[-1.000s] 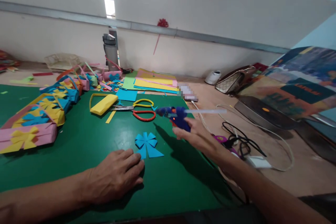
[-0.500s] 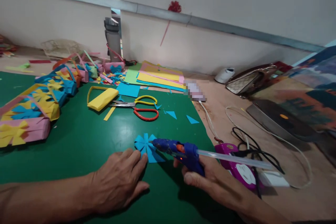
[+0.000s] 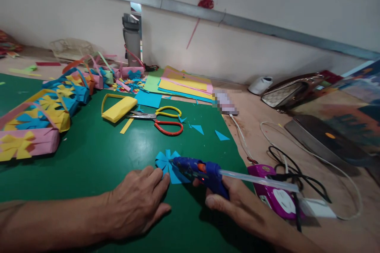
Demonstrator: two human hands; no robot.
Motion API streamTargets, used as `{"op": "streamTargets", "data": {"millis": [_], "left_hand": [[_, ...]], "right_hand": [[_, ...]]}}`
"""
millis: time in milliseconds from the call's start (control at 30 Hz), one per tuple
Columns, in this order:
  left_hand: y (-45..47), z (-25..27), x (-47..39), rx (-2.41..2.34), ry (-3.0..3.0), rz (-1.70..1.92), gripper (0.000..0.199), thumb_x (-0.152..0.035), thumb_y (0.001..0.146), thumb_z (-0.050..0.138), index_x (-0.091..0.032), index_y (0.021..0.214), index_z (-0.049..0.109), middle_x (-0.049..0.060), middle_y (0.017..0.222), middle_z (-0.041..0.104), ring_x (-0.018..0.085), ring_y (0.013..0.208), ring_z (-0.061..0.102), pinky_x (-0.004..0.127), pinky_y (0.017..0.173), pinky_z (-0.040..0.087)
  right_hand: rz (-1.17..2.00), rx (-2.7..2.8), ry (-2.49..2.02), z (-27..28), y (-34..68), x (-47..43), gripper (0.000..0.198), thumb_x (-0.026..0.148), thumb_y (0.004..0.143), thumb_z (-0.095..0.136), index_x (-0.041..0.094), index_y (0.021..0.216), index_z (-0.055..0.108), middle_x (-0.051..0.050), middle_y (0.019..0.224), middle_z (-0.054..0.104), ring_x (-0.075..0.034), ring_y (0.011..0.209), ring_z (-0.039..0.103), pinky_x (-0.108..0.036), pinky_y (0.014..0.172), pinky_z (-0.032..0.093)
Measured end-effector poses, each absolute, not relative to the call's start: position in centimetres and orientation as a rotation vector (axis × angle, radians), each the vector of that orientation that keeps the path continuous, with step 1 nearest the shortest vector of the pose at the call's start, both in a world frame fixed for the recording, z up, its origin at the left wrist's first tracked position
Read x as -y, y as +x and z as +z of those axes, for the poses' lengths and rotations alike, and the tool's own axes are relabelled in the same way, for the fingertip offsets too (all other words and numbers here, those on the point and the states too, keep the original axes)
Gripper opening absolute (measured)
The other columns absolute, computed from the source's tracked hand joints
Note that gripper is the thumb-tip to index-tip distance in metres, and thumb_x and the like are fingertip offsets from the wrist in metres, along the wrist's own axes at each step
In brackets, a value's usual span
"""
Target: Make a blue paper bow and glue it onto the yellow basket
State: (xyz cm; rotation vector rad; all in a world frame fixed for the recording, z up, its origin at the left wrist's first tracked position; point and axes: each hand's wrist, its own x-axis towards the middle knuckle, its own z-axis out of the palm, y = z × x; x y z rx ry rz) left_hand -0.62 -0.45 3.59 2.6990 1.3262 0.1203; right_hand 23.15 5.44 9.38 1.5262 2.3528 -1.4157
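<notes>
My right hand (image 3: 231,201) is wrapped round a blue hot glue gun (image 3: 204,172) with a small red light and a clear glue stick (image 3: 258,179) poking out of its back. The gun's nozzle rests at the middle of a cut blue paper flower (image 3: 162,159), touching or just above it. My left hand (image 3: 142,197) holds the flower's near edge against the green mat, its fingers bent and together; the fingertips are partly hidden. Beyond the flower lie scissors (image 3: 168,128) with one red and one yellow handle, beside a small yellow paper basket (image 3: 120,109).
Finished paper baskets (image 3: 38,142) line the left side. Coloured paper sheets (image 3: 184,87) and scraps lie at the back, near a grey bottle (image 3: 132,43). At right are a purple power strip (image 3: 276,193), tangled cables, a dark case (image 3: 323,138) and a handbag (image 3: 285,91).
The view has shifted slightly, so things sit a little further right. The glue gun's nozzle is slightly closer to the flower's centre. Both hands keep their holds.
</notes>
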Motion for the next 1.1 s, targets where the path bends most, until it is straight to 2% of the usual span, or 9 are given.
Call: {"op": "streamTargets", "data": {"millis": [167, 267, 367, 433, 500, 633, 800, 933, 1100], "left_hand": [[-0.7, 3.7, 0.4, -1.302, 2.701, 0.116, 0.035, -0.036, 0.091, 0.037, -0.011, 0.114, 0.047, 0.011, 0.093, 0.057, 0.027, 0.080, 0.055, 0.041, 0.058, 0.051], [-0.6, 3.7, 0.3, -1.306, 2.704, 0.122, 0.036, -0.037, 0.091, 0.037, -0.011, 0.114, 0.047, 0.011, 0.093, 0.057, 0.027, 0.079, 0.055, 0.041, 0.058, 0.051], [-0.6, 3.6, 0.3, -1.318, 2.709, 0.124, 0.036, -0.037, 0.091, 0.037, -0.011, 0.115, 0.046, 0.011, 0.094, 0.057, 0.026, 0.080, 0.055, 0.040, 0.058, 0.050], [-0.6, 3.5, 0.3, -1.326, 2.718, 0.131, 0.037, -0.037, 0.091, 0.037, -0.011, 0.117, 0.045, 0.011, 0.094, 0.057, 0.026, 0.080, 0.055, 0.039, 0.058, 0.050], [-0.6, 3.5, 0.4, -1.337, 2.729, 0.138, 0.039, -0.037, 0.091, 0.037, -0.011, 0.119, 0.044, 0.011, 0.094, 0.057, 0.025, 0.080, 0.055, 0.037, 0.058, 0.049], [-0.7, 3.5, 0.4, -1.350, 2.736, 0.121, 0.038, -0.038, 0.091, 0.038, -0.012, 0.118, 0.045, 0.011, 0.093, 0.057, 0.024, 0.080, 0.055, 0.035, 0.059, 0.049], [-0.7, 3.5, 0.4, -1.345, 2.745, 0.106, 0.042, -0.038, 0.092, 0.036, -0.009, 0.122, 0.043, 0.011, 0.093, 0.058, 0.025, 0.080, 0.055, 0.037, 0.059, 0.050], [-0.6, 3.5, 0.6, -1.393, 2.740, 0.120, 0.048, -0.038, 0.091, 0.037, -0.006, 0.128, 0.037, 0.013, 0.094, 0.058, 0.026, 0.081, 0.056, 0.039, 0.059, 0.051], [-0.6, 3.6, 0.7, -1.410, 2.719, 0.121, 0.045, -0.038, 0.091, 0.036, -0.007, 0.122, 0.043, 0.014, 0.095, 0.057, 0.027, 0.080, 0.056, 0.040, 0.058, 0.051]], "right_hand": [[-1.294, -2.335, 1.611, 9.1, 23.2, -5.0, 0.030, 0.045, 0.082, 0.051, 0.020, 0.092, 0.063, -0.004, 0.082, 0.066, -0.022, 0.076, 0.061, -0.029, 0.067, 0.048], [-1.184, -2.382, 1.602, 9.2, 22.9, -4.9, 0.039, 0.048, 0.080, 0.053, 0.021, 0.107, 0.062, -0.007, 0.092, 0.067, -0.024, 0.083, 0.062, -0.031, 0.074, 0.050], [-1.065, -2.474, 1.568, 9.0, 22.8, -4.8, 0.048, 0.042, 0.080, 0.055, 0.025, 0.124, 0.055, -0.008, 0.117, 0.061, -0.026, 0.099, 0.060, -0.034, 0.087, 0.048], [-1.008, -2.514, 1.576, 8.7, 23.0, -4.7, 0.052, 0.040, 0.079, 0.055, 0.027, 0.128, 0.052, -0.007, 0.131, 0.054, -0.028, 0.111, 0.055, -0.038, 0.095, 0.044], [-0.976, -2.490, 1.620, 8.3, 23.3, -4.6, 0.054, 0.044, 0.078, 0.055, 0.027, 0.130, 0.052, -0.008, 0.135, 0.050, -0.031, 0.118, 0.050, -0.042, 0.098, 0.041], [-0.988, -2.371, 1.720, 8.2, 23.3, -4.6, 0.063, 0.056, 0.077, 0.052, 0.023, 0.131, 0.051, -0.013, 0.128, 0.056, -0.033, 0.113, 0.053, -0.044, 0.094, 0.045], [-1.031, -2.335, 1.751, 8.4, 23.1, -4.7, 0.065, 0.059, 0.078, 0.048, 0.021, 0.130, 0.051, -0.012, 0.110, 0.064, -0.030, 0.095, 0.061, -0.040, 0.084, 0.049], [-1.050, -2.324, 1.734, 8.3, 23.3, -4.6, 0.069, 0.062, 0.079, 0.046, 0.020, 0.134, 0.046, -0.014, 0.116, 0.060, -0.031, 0.101, 0.058, -0.041, 0.087, 0.047], [-1.061, -2.328, 1.679, 8.4, 23.3, -4.5, 0.067, 0.061, 0.080, 0.046, 0.023, 0.134, 0.046, -0.013, 0.118, 0.059, -0.032, 0.107, 0.055, -0.042, 0.091, 0.044]]}}
